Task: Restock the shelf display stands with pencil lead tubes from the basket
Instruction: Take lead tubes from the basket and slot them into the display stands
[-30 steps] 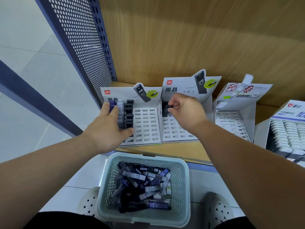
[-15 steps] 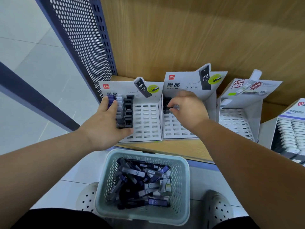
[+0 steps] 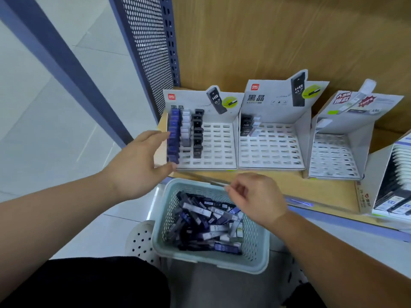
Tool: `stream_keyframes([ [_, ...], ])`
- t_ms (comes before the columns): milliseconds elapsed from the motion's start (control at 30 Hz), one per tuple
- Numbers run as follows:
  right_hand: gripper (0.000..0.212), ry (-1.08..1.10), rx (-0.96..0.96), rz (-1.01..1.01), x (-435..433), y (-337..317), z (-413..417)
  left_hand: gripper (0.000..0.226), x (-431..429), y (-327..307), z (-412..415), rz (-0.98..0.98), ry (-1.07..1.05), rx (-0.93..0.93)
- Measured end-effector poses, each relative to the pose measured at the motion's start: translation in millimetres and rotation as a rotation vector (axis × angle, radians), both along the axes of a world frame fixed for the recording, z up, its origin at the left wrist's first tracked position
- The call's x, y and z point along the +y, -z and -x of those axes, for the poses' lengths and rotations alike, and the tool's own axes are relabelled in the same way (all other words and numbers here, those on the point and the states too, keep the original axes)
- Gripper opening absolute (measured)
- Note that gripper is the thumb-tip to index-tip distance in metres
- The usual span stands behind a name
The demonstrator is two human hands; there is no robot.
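A pale green basket [image 3: 164, 247] holds several dark and white pencil lead tubes [image 3: 206, 221]. The left display stand [image 3: 220, 150] on the wooden shelf carries a blue, a white and a black column of tubes [image 3: 185, 132] at its left side. The middle stand [image 3: 275, 147] has a few tubes [image 3: 250, 125] in its top left corner. My left hand [image 3: 140, 165] hovers with relaxed fingers just left of the blue column, holding nothing. My right hand [image 3: 255, 196] hangs over the basket's far rim with fingers loosely curled and nothing in them.
A third white stand [image 3: 335, 158] with bare slots sits to the right, and a box of white items [image 3: 398, 185] stands at the far right. A blue perforated panel [image 3: 146, 52] bounds the shelf on the left. White perforated shoes [image 3: 140, 241] show beside the basket.
My right hand has left the middle stand and dropped back over the basket, leaving tubes in the stand. My left hand has pulled off the left stand's blue column.
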State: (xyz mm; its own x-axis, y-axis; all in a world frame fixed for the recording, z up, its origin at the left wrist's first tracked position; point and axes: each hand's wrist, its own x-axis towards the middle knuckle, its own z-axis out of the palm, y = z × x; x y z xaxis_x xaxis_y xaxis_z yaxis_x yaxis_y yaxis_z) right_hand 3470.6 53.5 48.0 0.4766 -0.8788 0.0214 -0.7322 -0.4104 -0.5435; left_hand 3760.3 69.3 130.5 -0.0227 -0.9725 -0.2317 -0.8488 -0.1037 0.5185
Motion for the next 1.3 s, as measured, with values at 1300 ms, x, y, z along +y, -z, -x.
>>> stream_keyframes([
  [1300,0.107,-0.02,0.245,-0.808,38.6,164.0,-97.7,0.01,87.1,153.7,-17.1,-0.613,-0.209,0.218],
])
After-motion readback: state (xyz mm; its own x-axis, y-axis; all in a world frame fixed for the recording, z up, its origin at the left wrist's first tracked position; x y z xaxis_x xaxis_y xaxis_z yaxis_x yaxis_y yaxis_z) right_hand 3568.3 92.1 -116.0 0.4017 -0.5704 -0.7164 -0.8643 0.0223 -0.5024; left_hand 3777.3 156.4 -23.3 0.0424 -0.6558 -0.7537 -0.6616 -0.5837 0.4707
